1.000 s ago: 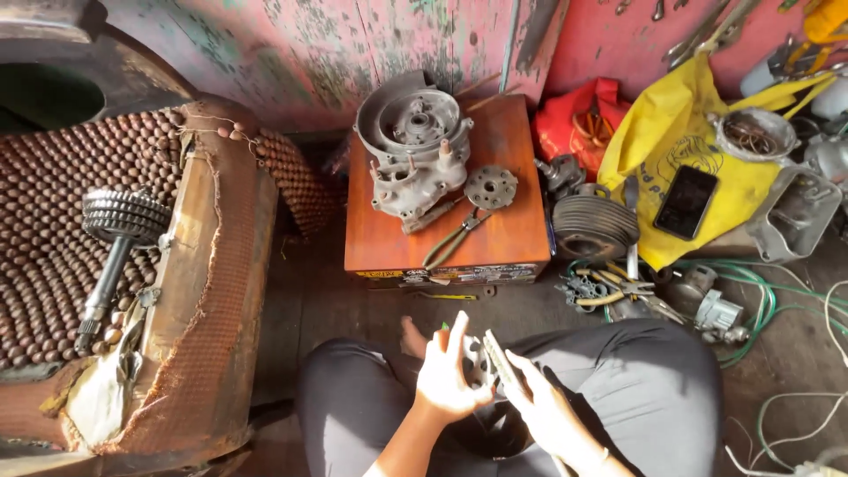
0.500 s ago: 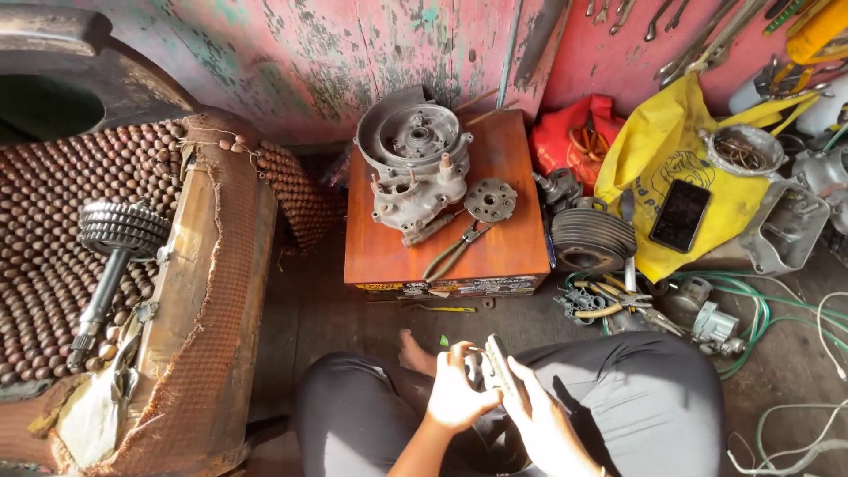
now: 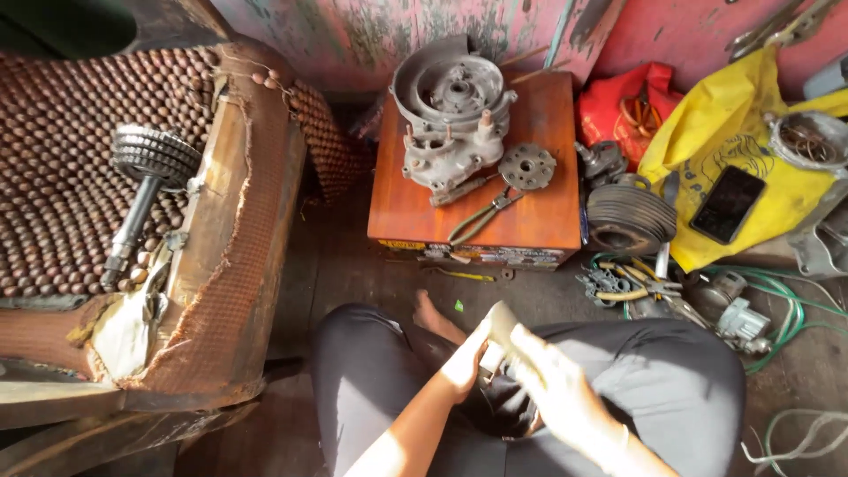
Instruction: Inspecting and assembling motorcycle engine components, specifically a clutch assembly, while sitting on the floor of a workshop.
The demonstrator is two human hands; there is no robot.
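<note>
You hold a small pale part over your lap, just below the orange box, left hand fingers closed on it, right hand blurred, its grip unclear; it looks like hand-fitting, which calls for steadiness.

Ahead of the hands, a low orange desk carries a grey engine casing, a round toothed plate and pliers nearer the hands. On the dark wooden floor, right of the hands, lie a finned cylinder, loose tools and green hose.
</note>
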